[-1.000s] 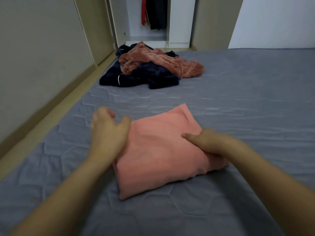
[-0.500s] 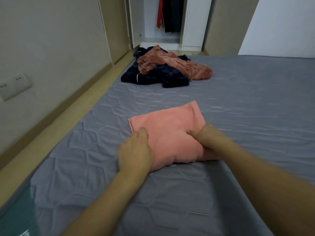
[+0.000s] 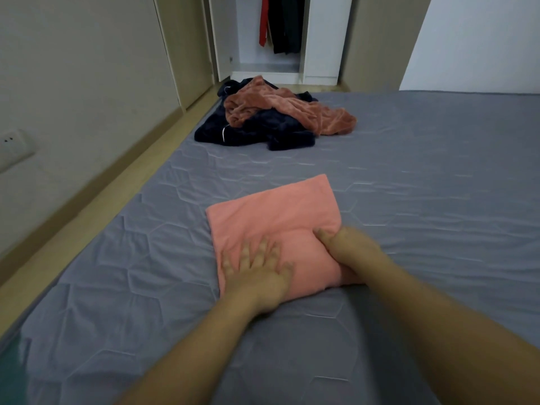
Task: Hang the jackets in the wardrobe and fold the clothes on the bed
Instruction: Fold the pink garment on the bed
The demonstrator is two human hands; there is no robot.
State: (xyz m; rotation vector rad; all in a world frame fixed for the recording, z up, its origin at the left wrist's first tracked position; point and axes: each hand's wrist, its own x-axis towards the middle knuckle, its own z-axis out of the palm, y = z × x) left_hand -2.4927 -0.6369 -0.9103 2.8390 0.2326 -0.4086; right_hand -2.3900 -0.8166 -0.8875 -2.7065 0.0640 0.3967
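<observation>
A folded pink garment lies on the grey mattress in front of me. My left hand lies flat on its near left corner with fingers spread, pressing it down. My right hand rests on its near right edge, thumb on top and fingers tucked under the fabric. Farther off, a rust-brown fleece garment lies crumpled on a dark navy one near the mattress's far left corner. Beyond the bed, the open wardrobe holds a red and a dark hanging garment.
A wall with a socket runs along the left, with a strip of pale floor between it and the mattress. A white wall stands at the far right. Something teal shows at the bottom left edge.
My left hand moved from the garment's left side onto its near left corner and spread flat. The view shifted left and nearer; the pink garment stayed folded.
</observation>
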